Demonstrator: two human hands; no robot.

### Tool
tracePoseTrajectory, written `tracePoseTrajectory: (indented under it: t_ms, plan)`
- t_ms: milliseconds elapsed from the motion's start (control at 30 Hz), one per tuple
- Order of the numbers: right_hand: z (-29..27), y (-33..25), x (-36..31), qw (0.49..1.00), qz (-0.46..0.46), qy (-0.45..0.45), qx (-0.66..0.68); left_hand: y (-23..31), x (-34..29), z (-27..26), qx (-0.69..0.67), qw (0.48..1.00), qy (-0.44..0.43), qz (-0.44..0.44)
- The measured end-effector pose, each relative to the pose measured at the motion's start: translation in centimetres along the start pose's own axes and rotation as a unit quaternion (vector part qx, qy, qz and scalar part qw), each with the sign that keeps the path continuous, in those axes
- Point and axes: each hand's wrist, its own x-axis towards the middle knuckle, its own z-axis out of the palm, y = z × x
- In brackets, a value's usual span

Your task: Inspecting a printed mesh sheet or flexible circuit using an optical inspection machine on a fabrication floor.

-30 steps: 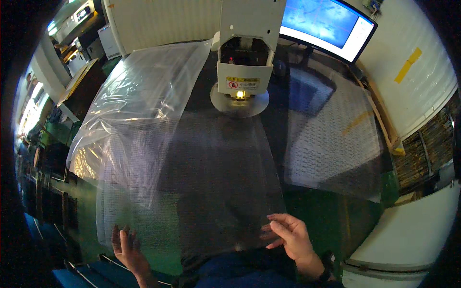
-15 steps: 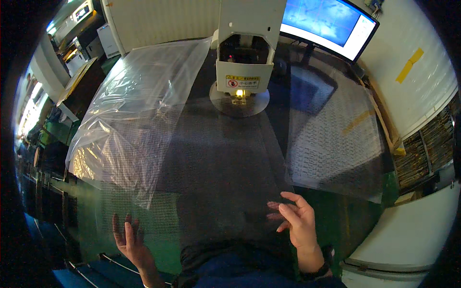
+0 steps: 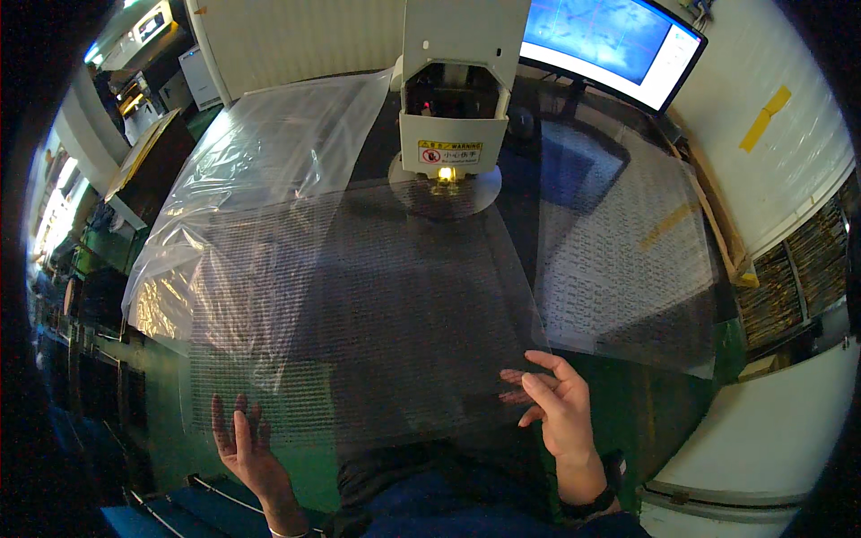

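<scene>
L hand (image 3: 248,455) at 7 o'clk, R hand (image 3: 563,417) at 5, both part-curled, thumbs over, gripping see-thru sheet (image 3: 404,332), far edge by round plate (image 3: 485,195) at 12!

There are two hands, the left hand (image 3: 249,455) and the right hand (image 3: 564,416), and one wristband (image 3: 587,507). Patterned sheets number two, the middle sheet (image 3: 417,309) and the right sheet (image 3: 610,269), with one plastic film (image 3: 269,134). Also in view are one machine (image 3: 462,31), one lamp (image 3: 447,174), one disc (image 3: 482,192), one label (image 3: 450,153), one monitor (image 3: 596,40) and one wall tape (image 3: 765,119).
</scene>
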Motion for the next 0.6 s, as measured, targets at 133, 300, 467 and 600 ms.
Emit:
tracePoseTrajectory:
  t_ms: [133, 300, 467, 600]
  plan:
    - [-0.08, 0.03, 0.15, 1.000, -0.008, -0.006, 0.010, 0.23, -0.07, 0.37, 0.001, 1.000, 0.002, -0.001]
    - [0.26, -0.21, 0.17, 1.000, -0.010, 0.014, 0.012, 0.28, 0.01, 0.60, -0.004, 1.000, -0.004, 0.004]
    - [0.34, -0.25, 0.36, 1.000, -0.011, 0.015, 0.011, 0.15, 0.08, 0.84, -0.006, 1.000, 0.011, 0.001]
    - [0.12, -0.27, 0.37, 1.000, -0.009, 0.004, 0.001, 0.17, 0.15, 0.82, -0.005, 1.000, 0.003, 0.002]
